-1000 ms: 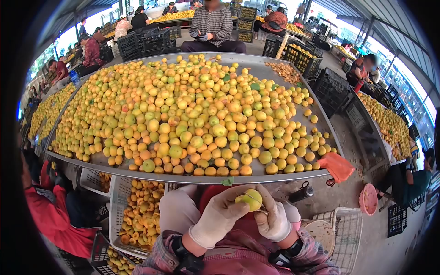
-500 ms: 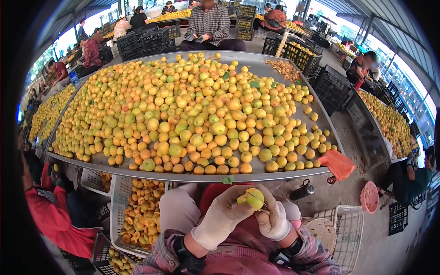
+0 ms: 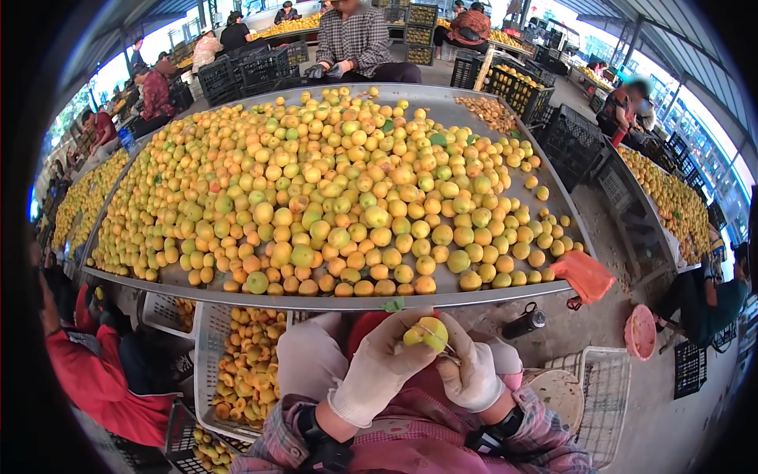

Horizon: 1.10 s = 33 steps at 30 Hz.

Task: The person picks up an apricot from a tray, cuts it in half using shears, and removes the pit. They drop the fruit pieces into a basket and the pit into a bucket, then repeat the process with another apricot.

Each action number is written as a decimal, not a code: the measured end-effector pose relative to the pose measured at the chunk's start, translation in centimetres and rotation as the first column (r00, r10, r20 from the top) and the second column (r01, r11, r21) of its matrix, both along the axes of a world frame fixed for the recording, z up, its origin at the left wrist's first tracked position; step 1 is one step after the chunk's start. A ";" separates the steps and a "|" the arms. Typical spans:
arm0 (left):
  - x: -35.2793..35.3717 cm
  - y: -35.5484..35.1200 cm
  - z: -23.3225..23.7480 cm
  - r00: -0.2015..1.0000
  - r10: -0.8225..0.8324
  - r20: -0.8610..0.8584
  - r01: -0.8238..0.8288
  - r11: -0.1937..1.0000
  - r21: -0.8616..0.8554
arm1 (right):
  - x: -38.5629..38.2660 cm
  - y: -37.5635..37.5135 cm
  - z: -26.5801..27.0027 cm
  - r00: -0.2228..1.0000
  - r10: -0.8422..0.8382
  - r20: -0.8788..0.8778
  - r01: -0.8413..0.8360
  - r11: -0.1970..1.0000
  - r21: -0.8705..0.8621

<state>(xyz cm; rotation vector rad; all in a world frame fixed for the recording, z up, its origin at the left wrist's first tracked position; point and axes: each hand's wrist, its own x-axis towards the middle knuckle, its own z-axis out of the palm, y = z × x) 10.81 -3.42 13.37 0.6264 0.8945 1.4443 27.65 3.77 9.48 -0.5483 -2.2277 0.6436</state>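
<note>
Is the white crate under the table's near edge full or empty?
Partly full: fruit covers the crate's floor, with bare mesh wall above it.

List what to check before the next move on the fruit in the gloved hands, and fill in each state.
1. Grip on the fruit: the left hand wraps the apricot with its fingers. Ok.
2. Tool in place: the right hand holds a thin blade against the apricot. Ok.
3. Depth of the cut: hidden by the fingers. Cannot tell.
4. Place for cut fruit: the white basket stands below the table on the left, with cut pieces in it. Ok.
5. Supply: whole apricots lie along the near edge of the metal table. Ok.
6. Neighbour clear: the red sleeve is apart from both hands. Ok.
</note>
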 end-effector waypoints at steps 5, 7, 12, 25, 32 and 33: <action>-0.3 0.1 0.8 0.881 0.098 -0.464 -0.044 0.991 0.126 | 0.2 -0.1 0.1 0.998 0.009 0.054 -0.007 1.000 -0.028; -0.2 0.0 1.2 0.671 0.210 -0.711 -0.039 0.968 0.248 | 0.2 -0.2 0.0 0.999 0.011 0.049 -0.009 0.999 -0.036; 0.3 0.6 0.5 0.679 0.372 -0.633 -0.215 0.925 0.314 | -0.9 0.1 -0.2 0.999 0.010 -0.053 -0.014 0.997 -0.077; -0.3 0.8 -1.4 0.578 0.277 -0.767 -0.130 0.960 0.249 | -1.3 -0.2 -0.6 0.994 -0.065 0.084 0.070 0.996 -0.048; -0.6 1.1 -2.6 0.687 0.182 -0.703 -0.168 0.982 0.089 | -1.9 -0.1 -0.8 0.975 -0.130 0.181 0.130 0.991 0.012; -0.6 1.0 -2.6 0.573 0.195 -0.796 -0.148 0.980 0.133 | -1.9 -0.4 -1.0 0.957 -0.167 0.236 0.165 0.986 0.027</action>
